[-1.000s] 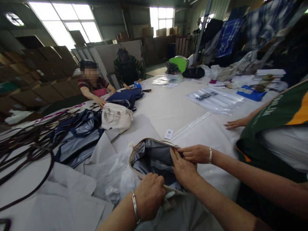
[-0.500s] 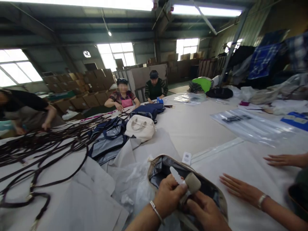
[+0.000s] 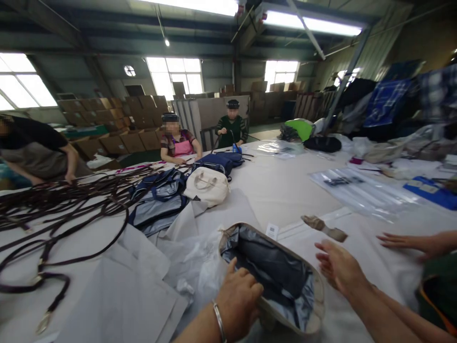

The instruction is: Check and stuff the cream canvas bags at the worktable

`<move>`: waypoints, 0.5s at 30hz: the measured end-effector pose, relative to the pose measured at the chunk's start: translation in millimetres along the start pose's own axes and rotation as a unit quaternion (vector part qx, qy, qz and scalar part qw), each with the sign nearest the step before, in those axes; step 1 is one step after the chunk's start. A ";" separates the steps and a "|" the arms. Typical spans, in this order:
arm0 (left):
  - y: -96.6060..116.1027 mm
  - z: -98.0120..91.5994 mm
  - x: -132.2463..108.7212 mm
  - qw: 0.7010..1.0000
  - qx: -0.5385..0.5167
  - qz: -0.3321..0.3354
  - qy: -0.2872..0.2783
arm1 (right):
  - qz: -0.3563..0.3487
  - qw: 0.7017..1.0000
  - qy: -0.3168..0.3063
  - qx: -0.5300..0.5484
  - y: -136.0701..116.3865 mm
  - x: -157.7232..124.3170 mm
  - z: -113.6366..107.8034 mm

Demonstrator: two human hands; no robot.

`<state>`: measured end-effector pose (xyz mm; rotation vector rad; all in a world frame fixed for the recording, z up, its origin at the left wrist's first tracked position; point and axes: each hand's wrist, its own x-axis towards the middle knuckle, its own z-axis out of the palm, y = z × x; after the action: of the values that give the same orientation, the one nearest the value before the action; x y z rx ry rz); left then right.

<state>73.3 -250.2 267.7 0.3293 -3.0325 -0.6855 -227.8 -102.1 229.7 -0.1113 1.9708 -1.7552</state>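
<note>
An open beige insulated bag (image 3: 317,297) with a crinkled silver lining stands tilted in front of me. My left hand (image 3: 237,300), wearing a bangle, is at its near left rim. One finger sticks up and the others curl over the edge; their grip is partly hidden. To the right of the bag my right hand (image 3: 342,269) is open, holding nothing. Just beyond its fingertips is a tan strap-like bundle (image 3: 324,228); whether it touches the table I cannot tell. A small pale thing inside the bag is too indistinct to name.
A co-worker's hand (image 3: 403,240) lies at the right, and that person's other arm is partly behind mine. Clear plastic bags (image 3: 364,193), a cream bag (image 3: 208,187), navy bags (image 3: 159,209) and dark cords (image 3: 117,224) lie on the table. A white tag (image 3: 272,231) is behind the open bag.
The tan bundle has left my hands and is now beyond the bag to the right. My right hand has moved right and opened. My left hand has dropped to the bag's rim.
</note>
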 end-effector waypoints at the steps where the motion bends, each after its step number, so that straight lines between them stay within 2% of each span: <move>1: -2.1 4.3 -0.8 1.000 0.015 -0.001 0.004 | -0.001 0.998 -0.023 -0.056 6.4 -2.2 -1.6; 3: -2.6 12.1 -2.9 0.999 0.042 -0.004 0.019 | -0.045 0.979 -0.113 -0.165 17.7 -16.1 2.3; 5: 2.5 17.3 -8.2 0.998 0.057 0.005 0.031 | -0.112 0.935 -0.196 -0.274 23.6 -34.9 10.5; 6: 6.6 19.0 -12.9 0.997 0.057 0.015 0.042 | -0.150 0.908 -0.215 -0.328 25.0 -42.7 13.9; 8: 14.9 21.3 -27.6 0.994 0.047 0.039 0.087 | -0.215 0.856 -0.227 -0.412 28.9 -49.4 16.2; 10: 19.8 23.9 -51.4 0.986 0.042 0.046 0.153 | -0.249 0.822 -0.223 -0.461 38.9 -41.3 12.0; 12: 18.5 28.5 -86.5 0.978 0.053 0.016 0.201 | -0.256 0.810 -0.202 -0.487 55.4 -22.1 4.1; 15: 4.3 41.8 -157.1 0.967 0.104 -0.101 0.209 | -0.281 0.806 -0.158 -0.497 79.6 10.0 -6.6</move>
<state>223.5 -196.0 236.8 0.6979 -2.6846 -0.2541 -218.6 -86.6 151.3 -1.3523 2.5006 -0.6528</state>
